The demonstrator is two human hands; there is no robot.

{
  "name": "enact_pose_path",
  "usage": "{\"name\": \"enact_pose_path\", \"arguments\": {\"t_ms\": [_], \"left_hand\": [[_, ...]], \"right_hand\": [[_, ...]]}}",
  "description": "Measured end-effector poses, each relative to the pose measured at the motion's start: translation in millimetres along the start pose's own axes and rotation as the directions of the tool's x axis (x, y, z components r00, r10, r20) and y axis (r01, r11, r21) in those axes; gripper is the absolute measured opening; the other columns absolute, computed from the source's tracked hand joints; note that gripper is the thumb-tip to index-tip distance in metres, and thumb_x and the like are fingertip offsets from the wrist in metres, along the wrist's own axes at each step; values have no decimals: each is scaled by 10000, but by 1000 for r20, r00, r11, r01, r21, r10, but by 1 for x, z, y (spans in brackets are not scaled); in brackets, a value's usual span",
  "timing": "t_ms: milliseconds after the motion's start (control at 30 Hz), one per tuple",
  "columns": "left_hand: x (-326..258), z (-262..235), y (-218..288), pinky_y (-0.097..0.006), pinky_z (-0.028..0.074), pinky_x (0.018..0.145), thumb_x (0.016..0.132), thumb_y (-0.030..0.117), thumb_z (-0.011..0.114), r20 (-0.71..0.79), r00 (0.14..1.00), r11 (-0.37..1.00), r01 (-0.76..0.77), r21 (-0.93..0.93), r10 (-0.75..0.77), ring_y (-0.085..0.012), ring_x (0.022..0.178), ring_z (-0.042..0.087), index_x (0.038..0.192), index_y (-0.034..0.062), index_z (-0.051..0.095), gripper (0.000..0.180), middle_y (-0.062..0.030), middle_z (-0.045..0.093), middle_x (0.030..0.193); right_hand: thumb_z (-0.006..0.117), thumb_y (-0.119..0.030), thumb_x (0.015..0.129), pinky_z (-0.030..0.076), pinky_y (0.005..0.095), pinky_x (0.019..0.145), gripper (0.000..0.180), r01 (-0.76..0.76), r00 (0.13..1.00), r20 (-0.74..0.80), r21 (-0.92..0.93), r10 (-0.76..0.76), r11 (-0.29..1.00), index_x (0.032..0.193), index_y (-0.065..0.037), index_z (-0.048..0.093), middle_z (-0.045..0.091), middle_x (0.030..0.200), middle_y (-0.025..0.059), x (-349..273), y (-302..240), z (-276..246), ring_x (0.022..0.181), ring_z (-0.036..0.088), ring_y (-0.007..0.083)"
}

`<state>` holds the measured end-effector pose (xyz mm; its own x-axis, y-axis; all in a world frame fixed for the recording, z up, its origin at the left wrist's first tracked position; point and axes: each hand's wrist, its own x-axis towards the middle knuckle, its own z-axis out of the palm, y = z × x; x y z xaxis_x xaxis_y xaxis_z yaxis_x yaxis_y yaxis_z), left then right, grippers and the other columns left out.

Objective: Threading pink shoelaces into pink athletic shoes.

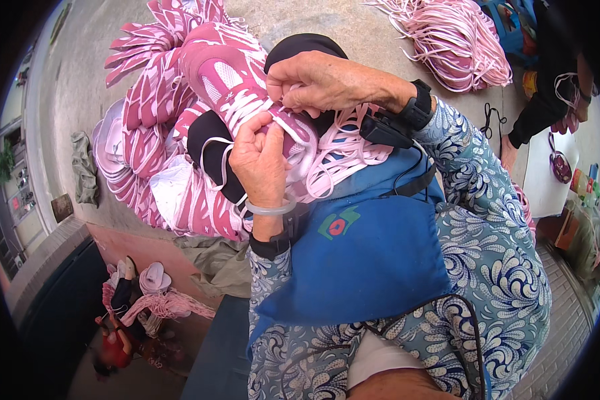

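A pink and white shoe upper (pixel 208 57) lies across my knees, its white lace zigzagging over the front. My left hand (pixel 259 160) is closed at the near end of the lacing, thumb and forefinger pinched on the shoe upper's edge. Just beyond it to the right, my right hand (pixel 317 81) has its fingers curled in a pinch over the same lacing. The lace seems to be between those fingers, though they mostly hide it. Loose pale pink laces (pixel 343 157) are heaped on my blue apron (pixel 373 247), beside the shoe upper.
Stacked pink and white shoe uppers (pixel 150 123) crowd the left side. A large bundle of pink laces (pixel 457 47) lies on the concrete ground (pixel 360 27) at the far right. Another person's dark-clad leg (pixel 547 103) shows at right; someone in red (pixel 117 350) sits lower left.
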<state>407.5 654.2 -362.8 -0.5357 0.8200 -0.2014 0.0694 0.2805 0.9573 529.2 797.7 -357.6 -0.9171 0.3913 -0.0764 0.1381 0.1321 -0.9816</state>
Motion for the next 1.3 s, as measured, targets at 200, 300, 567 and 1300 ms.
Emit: {"name": "enact_pose_path", "arguments": {"t_ms": [200, 300, 567, 1300], "left_hand": [[-1, 2, -9, -176, 289, 350, 858, 27, 612, -19, 997, 997, -72, 17, 72, -11, 394, 397, 1021, -50, 582, 183, 35, 491, 537], [-1, 5, -10, -180, 284, 369, 848, 8, 616, -72, 993, 992, -84, 95, 91, -3, 413, 385, 999, -57, 588, 168, 50, 472, 525], [-1, 2, -20, -184, 279, 401, 839, 5, 619, -13, 985, 980, -172, 97, 174, -2, 444, 374, 953, -42, 598, 126, 55, 476, 552], [2, 13, 0, -387, 457, 578, 861, 199, 611, 7, 876, 771, -428, 472, 483, -318, 618, 604, 829, -21, 576, 225, -196, 612, 696]], "right_hand": [[513, -38, 803, 434, 264, 497, 91, 2, 1000, -20, -18, -3, 1000, 870, 2, 560, 536, 621, 46, 1, -4, 5, 534, 533, 116], [498, -35, 808, 408, 252, 491, 100, -13, 1000, -9, -42, 12, 999, 886, 1, 549, 509, 628, 35, 0, -8, 5, 529, 491, 101], [519, -71, 825, 428, 298, 513, 78, -22, 1000, 17, -13, 22, 1000, 863, -5, 537, 534, 630, 88, 9, 2, 12, 552, 550, 178], [602, -153, 746, 444, 382, 724, 271, 175, 867, -323, -517, -380, 838, 944, 16, 525, 504, 925, 161, -12, 27, 65, 831, 527, 320]]}}
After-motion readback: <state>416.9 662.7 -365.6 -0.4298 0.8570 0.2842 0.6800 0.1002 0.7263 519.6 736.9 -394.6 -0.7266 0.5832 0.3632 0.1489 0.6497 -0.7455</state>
